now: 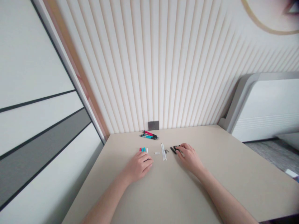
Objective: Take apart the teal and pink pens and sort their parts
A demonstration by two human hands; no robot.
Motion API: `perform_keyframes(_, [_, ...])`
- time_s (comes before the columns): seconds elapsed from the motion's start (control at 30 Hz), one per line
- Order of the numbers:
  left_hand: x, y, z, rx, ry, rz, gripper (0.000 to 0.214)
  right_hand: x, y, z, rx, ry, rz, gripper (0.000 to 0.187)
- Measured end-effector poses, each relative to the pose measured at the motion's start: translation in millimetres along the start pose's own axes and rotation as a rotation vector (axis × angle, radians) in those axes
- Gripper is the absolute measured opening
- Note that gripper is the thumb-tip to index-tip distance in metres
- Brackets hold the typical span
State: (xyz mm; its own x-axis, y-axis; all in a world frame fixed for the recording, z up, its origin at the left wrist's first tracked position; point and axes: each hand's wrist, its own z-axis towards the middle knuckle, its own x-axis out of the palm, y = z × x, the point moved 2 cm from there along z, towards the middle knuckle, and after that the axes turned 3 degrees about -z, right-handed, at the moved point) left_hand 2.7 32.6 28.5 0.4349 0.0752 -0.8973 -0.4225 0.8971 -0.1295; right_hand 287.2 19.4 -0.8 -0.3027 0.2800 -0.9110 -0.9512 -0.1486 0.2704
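My left hand point(139, 166) rests palm down on the beige tabletop point(112, 193), just in front of a small row of pink, teal and white pen parts point(143, 150). A dark sliver shows between its fingers, too small to identify. My right hand point(189, 157) lies to the right, its fingertips over several black pen barrels point(173, 150). Between the hands lie several thin white sticks point(163, 151), a few tiny white pieces point(157, 153) and small dark pieces point(166, 151). Several assembled pens with pink and teal bands point(149, 135) lie farther back.
The table's far edge meets a ribbed cream wall with a dark grey wall socket point(153, 125) above the pens. A panelled white and grey surface point(42, 105) runs beyond the left table edge. A pale upholstered headboard or bed end point(263, 105) stands at the right.
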Motion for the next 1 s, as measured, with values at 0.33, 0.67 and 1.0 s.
perform_keyframes(0.33, [-1.3, -1.0, 0.5, -0.005, 0.01, 0.005, 0.019, 5.4, -11.1, -0.1, 0.082, 0.04, 0.025, 0.03])
perform_keyframes(0.67, [-0.4, 0.4, -0.2, -0.005, 0.021, 0.011, 0.017, 9.3, -0.8, -1.8, -0.032, 0.104, 0.136, 0.03])
perform_keyframes(1.0, [0.5, -0.3, 0.6, -0.003, 0.04, 0.022, 0.017, 10.2, 10.0, 4.9, 0.006, 0.065, 0.032, 0.034])
